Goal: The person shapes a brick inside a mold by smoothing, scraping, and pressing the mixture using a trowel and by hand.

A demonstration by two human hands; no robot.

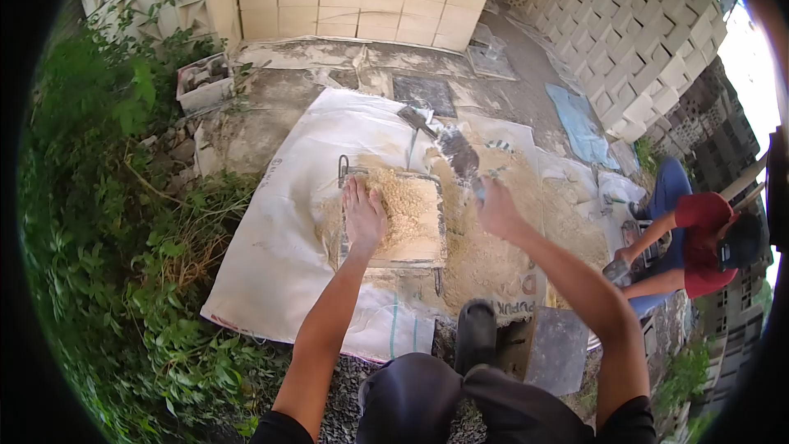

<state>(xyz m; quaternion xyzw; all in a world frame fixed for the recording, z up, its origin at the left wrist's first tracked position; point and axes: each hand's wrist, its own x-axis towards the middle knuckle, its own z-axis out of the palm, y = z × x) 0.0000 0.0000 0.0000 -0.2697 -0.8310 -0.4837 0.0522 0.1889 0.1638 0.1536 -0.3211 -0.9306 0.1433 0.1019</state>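
Observation:
A square mould [440, 238] with metal loops at two corners lies on a white sack sheet [288, 230]. Crumbly tan mix [403, 201] covers the upper part of its pale inner surface. My left hand [364, 215] lies flat, fingers stretched out, on the mix at the mould's left side. To the right of the mould, my right hand [495, 205] is closed round the handle of a trowel [458, 150], whose blade is smeared with pale material and points up and left. A flat dark tool end [417, 121] shows just beyond the blade.
Loose tan mix [493, 271] spreads right of the mould. A co-worker in a red shirt [703, 242] crouches at the right. Patterned blocks [616, 41] are stacked behind. A dark slab [556, 349] stands by my boot [476, 333]. Plants [140, 279] fill the left; a white planter [204, 85] sits there.

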